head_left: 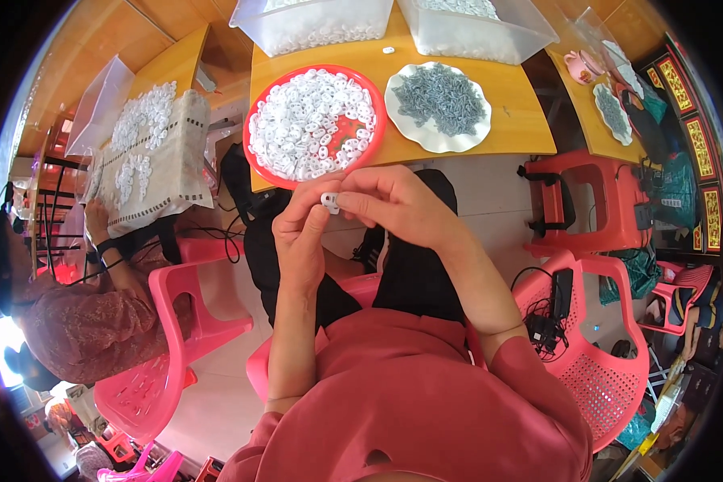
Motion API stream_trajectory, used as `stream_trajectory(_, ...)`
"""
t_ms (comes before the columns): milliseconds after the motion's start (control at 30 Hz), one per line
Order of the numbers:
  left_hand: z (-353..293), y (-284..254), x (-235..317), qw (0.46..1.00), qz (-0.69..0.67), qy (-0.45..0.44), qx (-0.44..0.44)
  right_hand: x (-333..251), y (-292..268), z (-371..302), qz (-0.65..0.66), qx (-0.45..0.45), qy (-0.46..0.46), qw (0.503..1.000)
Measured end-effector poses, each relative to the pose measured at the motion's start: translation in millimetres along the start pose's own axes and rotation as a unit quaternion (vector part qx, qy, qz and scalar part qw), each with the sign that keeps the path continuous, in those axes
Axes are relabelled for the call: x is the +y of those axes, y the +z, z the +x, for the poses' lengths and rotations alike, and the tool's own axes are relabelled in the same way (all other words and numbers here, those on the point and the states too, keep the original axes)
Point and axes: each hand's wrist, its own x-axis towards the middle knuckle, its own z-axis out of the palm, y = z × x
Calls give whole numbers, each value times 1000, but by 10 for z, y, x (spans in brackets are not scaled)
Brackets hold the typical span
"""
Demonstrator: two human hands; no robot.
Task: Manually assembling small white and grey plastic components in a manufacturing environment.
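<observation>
White plastic piece (329, 198), small and rounded with a dark spot on its face, sits between the fingertips of 2 hands, just above the centre of the frame and a little left of it. The left hand (300, 229) pinches it between thumb and forefinger from the left and below. The right hand (402, 207) reaches in from the right, its thumb and forefinger pinching the piece's right side, the other fingers curled behind.

Just beyond the hands, at upper centre, a round red tray (381, 112) holds a heap of similar white pieces (301, 120), with some of its red floor showing at the right. Next to it on the right stands a white wavy-edged plate (438, 145) with a pile of slim grey parts (442, 96). Both rest on a yellow wooden table (510, 120). At the top edge are 2 translucent bins (329, 36) with white pieces inside, and 1 loose white piece (388, 50) lies below them.

At the left, a co-worker's hand (96, 218) is beside a patterned cloth (173, 173) bearing 2 groups of white pieces. At lower right, a pink chair (598, 381) carries black cables (546, 325).
</observation>
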Motion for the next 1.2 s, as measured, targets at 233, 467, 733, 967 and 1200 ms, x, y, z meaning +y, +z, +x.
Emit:
stream_trajectory(233,-43,79,16,991,-98,-39,88,-10,199,3,-355,76,-187,913)
stream_trajectory(467,-75,101,-63,993,-64,-35,98,121,256,69,-429,123,-246,860)
stream_trajectory(733,-117,232,-89,988,-73,-27,133,242,285,99,-432,160,-271,845)
stream_trajectory(967,-117,336,-83,984,-73,-23,164,321,296,110,-446,179,-284,830)
stream_trajectory(1200,-117,364,-29,980,-109,-26,164,355,322,109,-439,167,-291,833)
